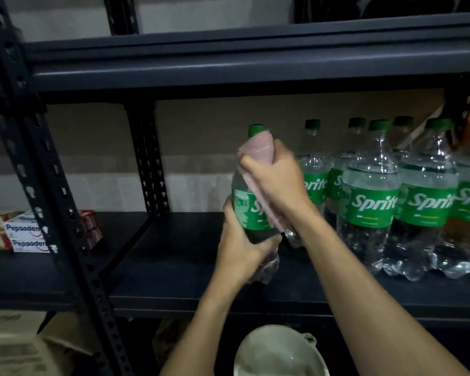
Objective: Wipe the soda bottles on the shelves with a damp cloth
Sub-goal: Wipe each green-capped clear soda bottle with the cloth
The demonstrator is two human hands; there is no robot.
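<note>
- Pink cloth [257,150] wrapped over the neck and shoulder of one soda bottle [239,183], just under its green cap [256,130], with a tail of it trailing down across the label [246,213].
- Tight round cloth and neck together: the right grip [272,172], fingers curled, thumb on the near side.
- Lower down, the left grip [244,248] clasped round the body of the same bottle below the label, steadying it.
- Bottle held at the front of the dark shelf [174,267], leaning a little, just left of the row of other bottles [369,202]; cannot tell whether its base rests on the shelf or hangs just above it.
- Judged to be mid-wipe at the top of the bottle, with the body below probably next.
- To do it well: keep the lower hold firm and turn the bottle inside the cloth, not the cloth round the bottle, so as to reach the far side too.
- Then draw the cloth down in one steady pass from neck to base, pressing lightly; wet plastic likely slippery, so no slackening below.
- Go gently across the label, to avoid lifting its edge.
- Mind the room on the right: neighbours standing close, easy to knock over.
- White basin [277,354] below the shelf, near at hand, presumably for rinsing the cloth.
</note>
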